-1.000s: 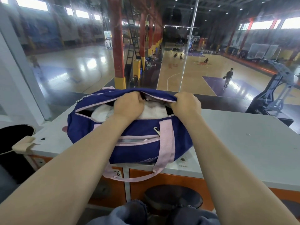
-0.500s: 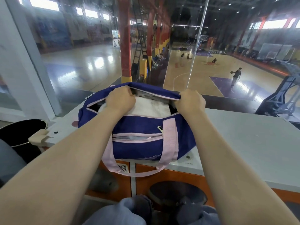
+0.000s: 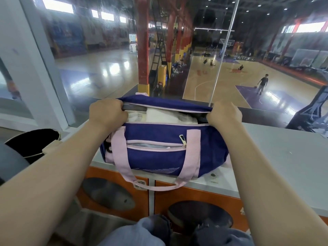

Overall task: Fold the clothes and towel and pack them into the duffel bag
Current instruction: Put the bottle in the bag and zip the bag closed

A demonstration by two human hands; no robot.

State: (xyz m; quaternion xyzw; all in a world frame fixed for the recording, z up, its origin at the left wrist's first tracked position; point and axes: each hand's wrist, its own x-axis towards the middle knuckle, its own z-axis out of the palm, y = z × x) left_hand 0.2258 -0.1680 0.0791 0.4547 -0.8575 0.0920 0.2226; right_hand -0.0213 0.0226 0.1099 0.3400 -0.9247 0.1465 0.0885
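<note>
A navy duffel bag [image 3: 159,160] with pale pink straps stands on the grey counter [image 3: 276,157], its top zip open. White folded fabric [image 3: 165,116] lies inside, partly hidden by the far flap. My left hand [image 3: 106,112] grips the left end of the opening. My right hand [image 3: 224,114] grips the right end. One pink handle [image 3: 152,188] hangs over the counter's front edge. The front pocket is unzipped, with light fabric showing inside.
A glass pane stands just behind the bag, with a basketball hall and people beyond it. A white pillar [image 3: 32,59] rises at left. A dark round bin [image 3: 33,144] sits left of the counter. Orange panels [image 3: 195,196] front the counter below; my knees are at the bottom.
My hands have moved apart toward the two ends of the bag's opening, spreading it wider. The view has shifted, so the bag sits more centrally.
</note>
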